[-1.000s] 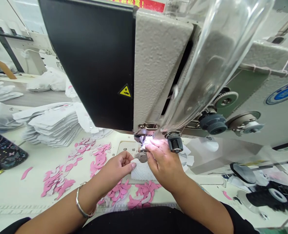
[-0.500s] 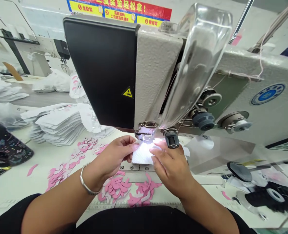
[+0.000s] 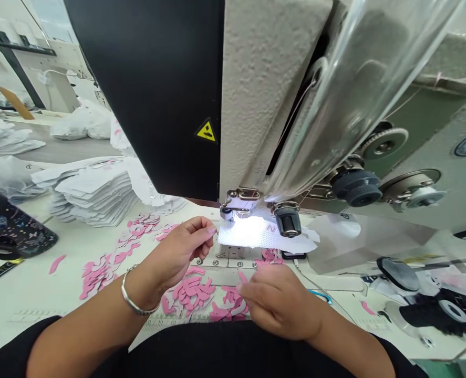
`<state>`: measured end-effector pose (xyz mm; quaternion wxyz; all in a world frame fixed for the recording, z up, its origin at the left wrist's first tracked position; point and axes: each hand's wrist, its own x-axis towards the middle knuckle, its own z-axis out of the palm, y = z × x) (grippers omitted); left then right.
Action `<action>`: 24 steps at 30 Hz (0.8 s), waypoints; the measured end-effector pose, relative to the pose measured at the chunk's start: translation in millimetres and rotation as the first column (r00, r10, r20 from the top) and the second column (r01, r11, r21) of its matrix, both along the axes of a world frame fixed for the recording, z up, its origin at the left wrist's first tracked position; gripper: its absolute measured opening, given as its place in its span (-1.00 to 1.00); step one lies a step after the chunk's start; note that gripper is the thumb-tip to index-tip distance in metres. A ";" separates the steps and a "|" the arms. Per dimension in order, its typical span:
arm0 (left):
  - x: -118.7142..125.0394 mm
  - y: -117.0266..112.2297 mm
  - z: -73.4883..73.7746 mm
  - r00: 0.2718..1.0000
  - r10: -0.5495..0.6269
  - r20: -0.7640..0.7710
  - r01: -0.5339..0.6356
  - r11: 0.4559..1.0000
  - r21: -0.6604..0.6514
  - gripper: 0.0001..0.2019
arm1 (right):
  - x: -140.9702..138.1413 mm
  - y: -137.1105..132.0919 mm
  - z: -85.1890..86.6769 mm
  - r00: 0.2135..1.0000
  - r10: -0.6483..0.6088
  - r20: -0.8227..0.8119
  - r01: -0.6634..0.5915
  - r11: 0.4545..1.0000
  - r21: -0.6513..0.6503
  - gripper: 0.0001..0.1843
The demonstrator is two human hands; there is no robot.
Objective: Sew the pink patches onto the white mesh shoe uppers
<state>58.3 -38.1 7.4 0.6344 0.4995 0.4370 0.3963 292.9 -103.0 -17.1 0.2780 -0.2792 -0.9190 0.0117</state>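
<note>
A white mesh fabric piece (image 3: 248,237) with a small pink zigzag mark lies under the lit needle area of a sewing machine (image 3: 252,105). My left hand (image 3: 187,241) is closed in a pinch at the fabric's left edge; whether anything is between its fingertips is hidden. Away from the fabric, my right hand (image 3: 278,302) is closed, slightly blurred, low in front of the machine. A curved pink piece (image 3: 242,277) shows at its fingertips. Below the hands lie heaps of similar pink pieces (image 3: 189,295), partly covered by the right hand.
Stacked white fabric pieces (image 3: 96,191) stand on the left, beside more scattered pink pieces (image 3: 99,270). A dark patterned bottle (image 3: 14,226) is at the far left. To the right are a black thread cone (image 3: 433,310) and a round black object (image 3: 397,274). Another sewing machine (image 3: 51,84) stands behind.
My right hand has left the fabric and moved down toward the pink heap, with a pink piece now at its fingertips. My left hand has shifted slightly left. The view has moved closer to the machine.
</note>
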 end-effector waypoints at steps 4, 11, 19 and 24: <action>-13.1 -17.7 -33.3 0.897 -0.050 -0.439 0.106 0.989 0.105 -0.81 | -6.5 10.9 -34.1 0.891 -0.178 0.419 0.329 0.888 -0.322 -0.86; -5.8 -30.7 -85.7 0.627 0.009 -0.779 0.506 0.756 0.416 -0.91 | -5.7 17.9 -61.5 0.805 -0.331 0.493 0.527 0.781 -0.335 -0.80; -1.8 -37.4 -108.9 0.507 0.117 -0.854 0.652 0.596 0.469 -0.87 | -18.8 13.6 -67.6 0.805 -0.393 0.444 0.535 0.804 -0.259 -0.83; -0.1 -14.7 -146.5 0.386 0.093 -0.918 0.644 0.685 0.340 -0.94 | -16.3 27.4 -98.3 0.872 -0.385 0.303 0.471 0.827 -0.306 -0.86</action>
